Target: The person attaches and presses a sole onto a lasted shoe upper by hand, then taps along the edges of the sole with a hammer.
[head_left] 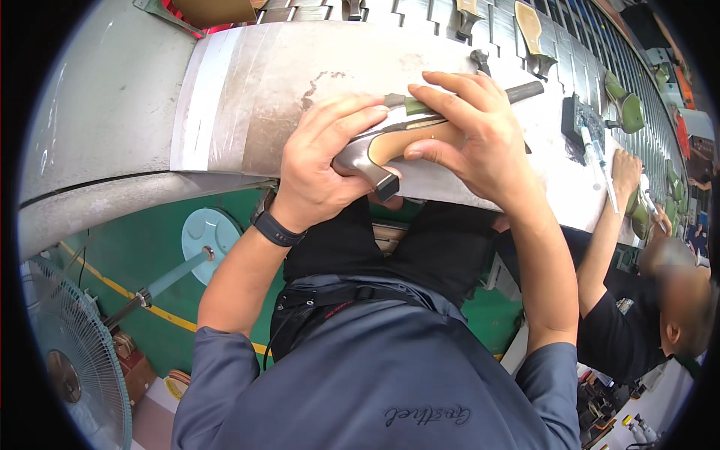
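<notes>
A high-heeled shoe lies across my two hands over the bench, its tan sole (409,142) turned toward me. Its curved grey heel (360,159) ends in a black tip. Something green, possibly a last, shows along its far side. My left hand (319,154) is wrapped round the heel end. With the thumb on the sole, my right hand (480,124) grips the front part and hides the toe. Beyond the right fingers, a dark grey rod (525,92) sticks out; what it belongs to is hidden. A small black tool head (480,57) lies behind that hand.
The pale bench (255,97) has a worn surface. Along its far side, a slatted metal conveyor (420,19) carries tan soles with heels (529,34). A black block (577,124) stands to the right, near a co-worker's hand (626,176). A fan (71,360) stands at lower left.
</notes>
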`<state>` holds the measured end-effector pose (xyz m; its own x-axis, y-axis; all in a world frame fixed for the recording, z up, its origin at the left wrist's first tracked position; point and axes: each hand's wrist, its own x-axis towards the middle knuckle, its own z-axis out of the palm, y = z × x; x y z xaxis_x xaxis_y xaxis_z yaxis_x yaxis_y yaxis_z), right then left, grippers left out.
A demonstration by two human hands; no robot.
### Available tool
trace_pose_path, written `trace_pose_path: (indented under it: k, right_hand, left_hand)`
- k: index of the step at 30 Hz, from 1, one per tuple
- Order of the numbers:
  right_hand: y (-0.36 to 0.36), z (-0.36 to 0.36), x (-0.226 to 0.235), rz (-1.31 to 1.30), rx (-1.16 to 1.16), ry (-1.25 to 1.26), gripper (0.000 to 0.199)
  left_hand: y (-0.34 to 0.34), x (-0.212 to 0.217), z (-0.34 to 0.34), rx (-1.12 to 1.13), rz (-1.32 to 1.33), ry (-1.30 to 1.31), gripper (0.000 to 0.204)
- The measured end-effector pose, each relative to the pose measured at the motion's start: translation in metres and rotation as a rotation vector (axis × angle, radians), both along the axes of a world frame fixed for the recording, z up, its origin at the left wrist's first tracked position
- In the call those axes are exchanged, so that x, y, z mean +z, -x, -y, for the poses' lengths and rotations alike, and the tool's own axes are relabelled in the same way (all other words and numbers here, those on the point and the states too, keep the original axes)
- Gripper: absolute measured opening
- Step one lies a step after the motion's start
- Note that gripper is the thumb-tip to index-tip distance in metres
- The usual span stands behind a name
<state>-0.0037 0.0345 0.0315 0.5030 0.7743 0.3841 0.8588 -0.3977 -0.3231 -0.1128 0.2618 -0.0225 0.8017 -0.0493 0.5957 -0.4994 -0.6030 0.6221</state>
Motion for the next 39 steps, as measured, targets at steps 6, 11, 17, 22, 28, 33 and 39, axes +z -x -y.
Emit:
trace_pose_path:
  k: [6, 11, 17, 22, 28, 33, 39]
  right_hand:
    - [0.004, -0.011, -0.002, 0.004, -0.015, -0.044, 0.060]
    - [0.005, -0.013, -0.001, -0.010, -0.022, -0.029, 0.060]
    - [0.011, -0.022, 0.003, 0.063, -0.006, 0.033, 0.060]
    - [0.011, -0.021, -0.001, 0.048, 0.004, 0.009, 0.054]
    - [0.015, -0.024, 0.004, 0.018, -0.013, 0.013, 0.051]
    - [0.019, -0.027, 0.008, -0.040, -0.059, 0.032, 0.045]
    - [-0.002, -0.051, 0.037, -0.261, -0.121, 0.284, 0.033]
  left_hand:
    - [-0.002, -0.004, 0.000, -0.031, -0.018, 0.072, 0.070]
    - [-0.003, -0.009, 0.000, -0.030, 0.018, 0.067, 0.069]
    - [-0.006, -0.009, 0.002, -0.026, 0.042, 0.078, 0.068]
    - [-0.003, -0.012, 0.006, 0.035, 0.075, 0.030, 0.066]
    - [0.003, -0.019, 0.011, 0.086, 0.107, -0.011, 0.065]
    - [0.006, -0.030, 0.015, 0.087, 0.146, -0.017, 0.066]
    - [0.009, -0.032, 0.020, 0.142, 0.181, -0.049, 0.066]
